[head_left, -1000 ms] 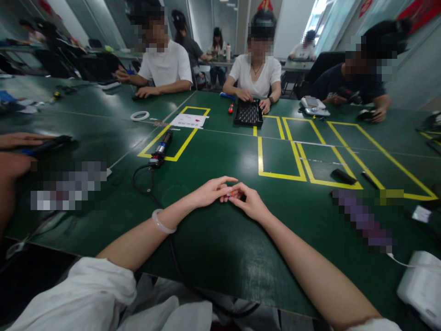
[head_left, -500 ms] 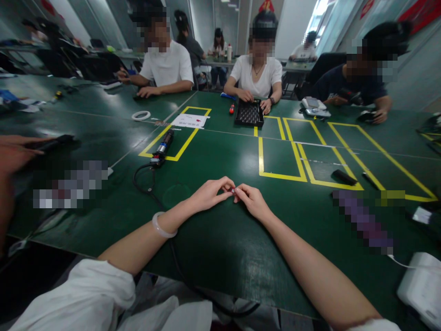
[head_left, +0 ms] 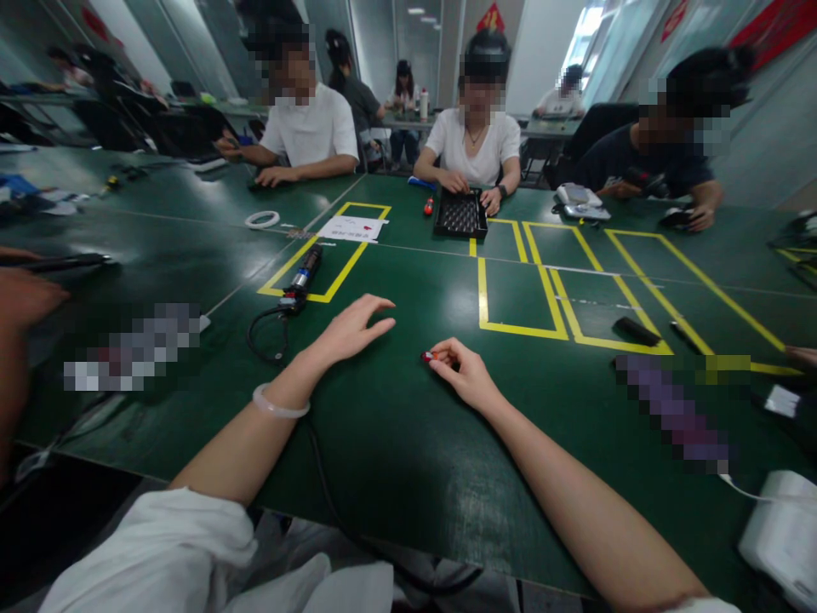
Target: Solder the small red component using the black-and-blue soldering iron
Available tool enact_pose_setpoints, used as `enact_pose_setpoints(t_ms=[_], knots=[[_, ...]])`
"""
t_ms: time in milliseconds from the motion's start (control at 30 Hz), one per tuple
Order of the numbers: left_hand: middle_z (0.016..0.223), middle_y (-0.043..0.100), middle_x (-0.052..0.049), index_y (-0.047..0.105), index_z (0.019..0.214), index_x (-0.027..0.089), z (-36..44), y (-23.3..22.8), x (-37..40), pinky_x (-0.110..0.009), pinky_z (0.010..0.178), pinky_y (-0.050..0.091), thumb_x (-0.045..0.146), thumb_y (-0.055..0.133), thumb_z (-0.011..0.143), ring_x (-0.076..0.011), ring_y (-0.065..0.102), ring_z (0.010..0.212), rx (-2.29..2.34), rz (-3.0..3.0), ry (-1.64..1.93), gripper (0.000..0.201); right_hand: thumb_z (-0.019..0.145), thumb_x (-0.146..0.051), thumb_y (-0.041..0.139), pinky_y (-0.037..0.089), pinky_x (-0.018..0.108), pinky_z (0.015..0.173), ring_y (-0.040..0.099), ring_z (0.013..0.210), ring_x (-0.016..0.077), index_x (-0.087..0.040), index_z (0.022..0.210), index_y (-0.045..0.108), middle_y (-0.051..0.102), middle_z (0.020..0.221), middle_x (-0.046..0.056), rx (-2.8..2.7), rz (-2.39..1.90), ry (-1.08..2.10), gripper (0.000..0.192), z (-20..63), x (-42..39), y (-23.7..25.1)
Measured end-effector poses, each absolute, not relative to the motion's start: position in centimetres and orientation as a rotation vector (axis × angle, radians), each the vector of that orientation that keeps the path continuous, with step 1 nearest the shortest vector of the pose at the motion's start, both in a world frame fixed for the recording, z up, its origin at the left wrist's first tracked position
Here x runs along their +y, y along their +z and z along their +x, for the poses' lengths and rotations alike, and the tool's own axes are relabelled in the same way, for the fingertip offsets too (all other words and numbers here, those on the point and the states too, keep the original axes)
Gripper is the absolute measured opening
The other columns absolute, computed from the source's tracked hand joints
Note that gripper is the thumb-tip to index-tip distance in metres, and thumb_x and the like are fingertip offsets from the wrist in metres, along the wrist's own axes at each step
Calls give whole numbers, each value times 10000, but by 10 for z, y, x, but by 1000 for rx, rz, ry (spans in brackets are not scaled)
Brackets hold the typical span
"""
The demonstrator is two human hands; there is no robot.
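Note:
Between the fingertips of my right hand (head_left: pixel 469 375) is a small red piece (head_left: pixel 427 358) with a light spot; its exact kind is too small to make out. That hand is closed in a pinch, low over the green table (head_left: pixel 396 443). My left hand (head_left: pixel 351 330) is open, thumb and fingers apart, with nothing in it. It is nearest to a black cylindrical tool (head_left: pixel 305 271) with a blue band and a cable, which lies inside a yellow taped outline to the upper left.
A co-worker across the table handles a black gridded tray (head_left: pixel 460 214). A white sheet (head_left: pixel 351 228), a tape roll (head_left: pixel 262 220) and a red-handled tool (head_left: pixel 428 206) lie on the far side. At right are a black object (head_left: pixel 637 330) and a white charger (head_left: pixel 779 536).
My left hand has let go of the small red piece and moved left and up, its fingers opening. My right hand stays in place, still pinching the piece.

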State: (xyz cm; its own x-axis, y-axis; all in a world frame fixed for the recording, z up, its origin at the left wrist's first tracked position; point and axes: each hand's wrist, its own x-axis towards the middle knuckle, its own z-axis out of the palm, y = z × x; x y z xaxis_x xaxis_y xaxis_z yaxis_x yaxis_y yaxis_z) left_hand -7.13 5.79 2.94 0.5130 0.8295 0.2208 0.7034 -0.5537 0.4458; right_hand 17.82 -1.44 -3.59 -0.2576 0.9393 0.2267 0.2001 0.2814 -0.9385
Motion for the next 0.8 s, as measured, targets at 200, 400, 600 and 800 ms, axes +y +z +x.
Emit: enact_pose_setpoints(t_ms=[200, 400, 600, 800], knots=[[1483, 371, -214, 405, 1434, 104, -173, 17, 114, -531, 1065, 370, 498, 584, 809, -414, 392, 1324, 2259, 2245, 477, 760, 882, -351, 614, 442, 247, 651, 553, 697, 121, -181, 974, 607, 631, 812, 10, -1688, -1064, 1063, 194, 177, -15, -35], [1368, 516, -205, 476, 1378, 129, -223, 2, 130, -459, 963, 451, 490, 586, 786, -362, 531, 1204, 2289, 2028, 254, 702, 877, -343, 621, 443, 245, 652, 558, 696, 120, -177, 971, 622, 637, 805, 7, -1704, -1082, 1076, 191, 177, -15, -33], [1296, 591, -185, 540, 1333, 127, -223, 2, 130, -429, 935, 467, 451, 641, 756, -335, 593, 1119, 2250, 2054, 313, 669, 872, -333, 625, 443, 249, 659, 569, 715, 128, -165, 955, 632, 643, 806, 16, -1702, -1098, 1087, 188, 176, -16, -31], [1304, 559, -180, 526, 1347, 136, -195, 3, 120, -405, 941, 480, 420, 641, 758, -318, 586, 1138, 2306, 2086, 300, 664, 873, -348, 623, 443, 252, 662, 577, 720, 133, -157, 955, 639, 657, 815, 25, -1699, -1104, 1104, 208, 174, -16, -30]])
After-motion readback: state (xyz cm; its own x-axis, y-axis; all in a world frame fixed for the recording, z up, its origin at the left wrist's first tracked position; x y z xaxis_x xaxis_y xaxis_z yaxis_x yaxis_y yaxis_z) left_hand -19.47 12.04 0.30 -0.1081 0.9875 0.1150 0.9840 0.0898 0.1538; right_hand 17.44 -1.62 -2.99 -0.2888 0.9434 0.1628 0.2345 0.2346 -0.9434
